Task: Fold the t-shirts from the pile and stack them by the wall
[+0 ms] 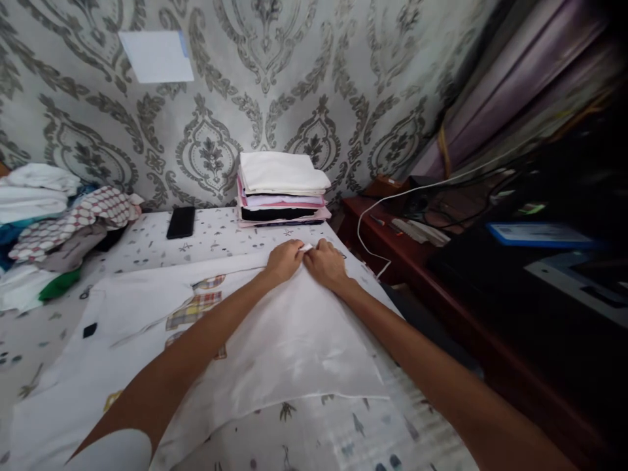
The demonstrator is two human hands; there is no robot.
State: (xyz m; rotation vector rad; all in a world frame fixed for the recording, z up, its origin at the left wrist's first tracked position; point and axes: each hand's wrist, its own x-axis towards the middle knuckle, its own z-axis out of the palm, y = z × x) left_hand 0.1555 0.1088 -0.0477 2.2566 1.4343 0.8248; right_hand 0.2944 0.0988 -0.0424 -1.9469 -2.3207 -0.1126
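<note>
Surface: printed sheet (pixel 216 232), patterned wall (pixel 275 111) behind. White garment (pixel 304 340) lies spread on the sheet; left hand (pixel 284 260) and right hand (pixel 326 263), both grips closed on its far edge. Folded stack (pixel 282 173) just beyond; phone (pixel 181 222) left of it, clothes heap (pixel 73 226) farther left; red-brown worktop (pixel 407 255) right.

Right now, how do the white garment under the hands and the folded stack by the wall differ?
The white garment is mostly spread out; the folded stack is compact. The garment bears plaid patches; the stack shows white, pink and black layers. Both rest on the patterned sheet.
</note>
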